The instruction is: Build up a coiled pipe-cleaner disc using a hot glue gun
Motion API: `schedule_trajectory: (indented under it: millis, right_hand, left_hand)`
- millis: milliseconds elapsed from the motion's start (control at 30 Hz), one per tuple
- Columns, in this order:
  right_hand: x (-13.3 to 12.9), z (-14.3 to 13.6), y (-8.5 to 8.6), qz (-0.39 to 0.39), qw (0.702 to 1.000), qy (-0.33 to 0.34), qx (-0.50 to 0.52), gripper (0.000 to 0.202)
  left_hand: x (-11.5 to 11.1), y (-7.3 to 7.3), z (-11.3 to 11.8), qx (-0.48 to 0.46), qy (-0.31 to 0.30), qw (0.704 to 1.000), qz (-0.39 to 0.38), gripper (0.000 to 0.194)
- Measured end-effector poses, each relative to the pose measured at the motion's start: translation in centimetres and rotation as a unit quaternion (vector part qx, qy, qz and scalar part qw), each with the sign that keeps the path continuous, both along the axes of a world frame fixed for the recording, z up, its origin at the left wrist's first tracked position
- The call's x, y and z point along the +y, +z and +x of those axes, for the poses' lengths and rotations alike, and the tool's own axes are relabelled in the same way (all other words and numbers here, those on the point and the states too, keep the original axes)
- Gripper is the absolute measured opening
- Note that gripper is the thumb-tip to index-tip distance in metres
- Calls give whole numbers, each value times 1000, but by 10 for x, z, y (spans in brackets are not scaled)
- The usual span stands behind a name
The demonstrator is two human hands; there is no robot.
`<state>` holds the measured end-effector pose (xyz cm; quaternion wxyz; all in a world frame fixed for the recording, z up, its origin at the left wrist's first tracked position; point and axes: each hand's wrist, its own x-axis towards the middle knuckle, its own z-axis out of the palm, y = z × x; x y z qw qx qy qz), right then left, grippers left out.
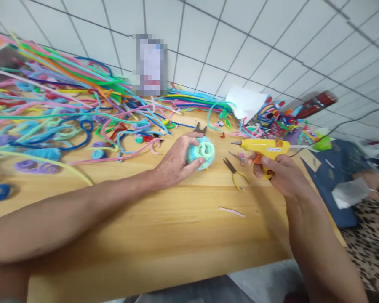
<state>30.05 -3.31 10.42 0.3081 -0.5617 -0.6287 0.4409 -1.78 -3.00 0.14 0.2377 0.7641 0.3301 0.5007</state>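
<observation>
My left hand [180, 160] is closed around a round coil of light green and blue pipe cleaner [208, 152] at the middle of the wooden table [164, 219]. In my right hand [279, 170] is a yellow glue gun [262, 146] with an orange trigger, its nozzle pointing left toward the coil, some way apart from it. Between the two hands lie yellow-handled pliers [239, 181]. The dark jaws of another tool [201, 128] show just behind the coil. A short pink piece [232, 211] lies nearer the front edge.
Many coloured pipe cleaners [63, 97] cover the left and back of the table. A blurred phone-like object [151, 65] stands against the tiled wall. White paper [246, 102] and a red cylinder [317, 104] are at the back right. Another person's patterned clothing [366, 231] shows at right.
</observation>
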Motion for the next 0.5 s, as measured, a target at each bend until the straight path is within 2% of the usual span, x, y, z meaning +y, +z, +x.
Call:
schedule_trajectory:
  millis: [100, 167, 233, 300, 400, 500]
  right_hand:
    - [-10, 40, -4, 26, 997, -78, 6, 53]
    - [-13, 74, -10, 58, 985, -162, -20, 51]
    - [-14, 111, -20, 93, 956, -269, -67, 50]
    - [-14, 145, -31, 111, 927, -346, -95, 45]
    - [-11, 182, -50, 109, 891, -419, -137, 36]
    - [-7, 204, -67, 95, 865, -452, -195, 31]
  left_hand:
    - [-1, -1, 0, 9, 14, 1000, -5, 35]
    - [-1, -1, -1, 12, 16, 1000, -5, 35]
    - [0, -1, -2, 13, 24, 1000, -1, 35]
    - [0, 0, -2, 12, 27, 1000, -2, 35]
    - [-1, -1, -2, 7, 26, 1000, 2, 34]
    - [0, -3, -2, 5, 22, 1000, 8, 34]
